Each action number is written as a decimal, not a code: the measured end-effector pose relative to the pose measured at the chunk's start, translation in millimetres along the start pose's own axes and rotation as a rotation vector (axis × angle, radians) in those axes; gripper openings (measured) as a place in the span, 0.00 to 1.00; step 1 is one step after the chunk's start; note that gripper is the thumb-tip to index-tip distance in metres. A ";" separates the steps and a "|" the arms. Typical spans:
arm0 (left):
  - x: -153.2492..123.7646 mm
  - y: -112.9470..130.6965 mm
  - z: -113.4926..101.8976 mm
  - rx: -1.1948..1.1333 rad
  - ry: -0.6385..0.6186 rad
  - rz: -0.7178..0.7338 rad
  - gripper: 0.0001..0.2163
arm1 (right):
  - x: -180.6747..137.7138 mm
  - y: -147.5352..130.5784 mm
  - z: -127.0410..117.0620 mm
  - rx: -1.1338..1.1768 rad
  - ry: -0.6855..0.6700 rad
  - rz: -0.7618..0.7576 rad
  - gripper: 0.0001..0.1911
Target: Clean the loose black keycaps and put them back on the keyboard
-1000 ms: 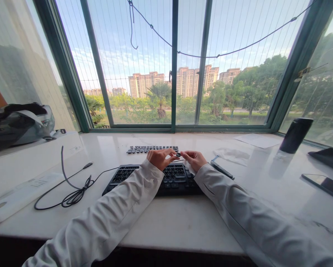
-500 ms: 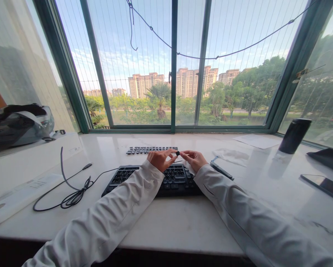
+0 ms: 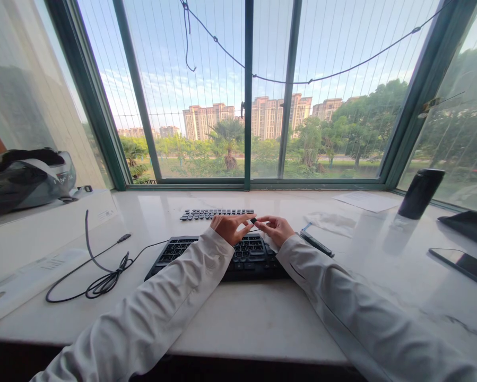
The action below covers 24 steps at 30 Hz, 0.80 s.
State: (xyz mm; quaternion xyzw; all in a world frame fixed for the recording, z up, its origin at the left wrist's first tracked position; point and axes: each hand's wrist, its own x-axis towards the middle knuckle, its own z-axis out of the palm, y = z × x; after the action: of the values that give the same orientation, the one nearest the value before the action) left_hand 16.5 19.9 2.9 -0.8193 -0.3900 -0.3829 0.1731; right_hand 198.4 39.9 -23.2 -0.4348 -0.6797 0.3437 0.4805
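A black keyboard point(image 3: 206, 253) lies on the white sill in front of me, with several keys lifted out of it. My left hand point(image 3: 229, 227) hovers over its far edge and pinches a small black keycap point(image 3: 253, 220) between thumb and fingertips. My right hand point(image 3: 277, 229) is right beside it, fingers curled and pinched, touching a thin dark wire tool at the keycap. A row of loose black keycaps point(image 3: 216, 214) is laid out just beyond the keyboard. Both arms wear white sleeves.
A tangled black cable point(image 3: 103, 276) runs left of the keyboard. A white box point(image 3: 27, 276) and a helmet point(image 3: 23, 178) sit at far left. A dark pen-like tool point(image 3: 317, 243), a white cloth point(image 3: 331, 221), a black tumbler point(image 3: 420, 193) and a phone point(image 3: 461, 264) lie to the right.
Both hands have stayed over the keyboard's far edge. The keycap has been turned slightly between the fingertips, and the right fingers have shifted on it.
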 end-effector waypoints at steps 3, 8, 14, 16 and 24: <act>0.2 1.8 -2.1 0.004 -0.019 0.026 0.14 | 0.1 1.3 1.0 0.008 -0.014 -0.018 0.29; -1.0 2.7 -2.2 0.001 -0.060 0.044 0.14 | -0.2 2.6 3.0 -0.014 -0.012 -0.042 0.28; -1.9 -1.6 2.1 -0.023 0.001 -0.022 0.14 | -0.9 -0.7 0.7 -0.048 0.028 -0.034 0.27; -1.3 -3.1 2.1 -0.025 0.005 -0.017 0.13 | -1.5 -1.9 0.5 -0.055 0.031 -0.032 0.27; 1.6 -8.5 -1.4 -0.052 0.000 0.037 0.10 | -3.9 -5.4 1.6 -0.097 -0.023 -0.043 0.26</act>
State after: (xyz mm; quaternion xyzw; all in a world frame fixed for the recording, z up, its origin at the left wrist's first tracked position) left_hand 9.9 25.3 4.9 -0.8306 -0.3649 -0.3896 0.1586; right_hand 196.2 34.2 -20.3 -0.4389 -0.7102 0.3049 0.4583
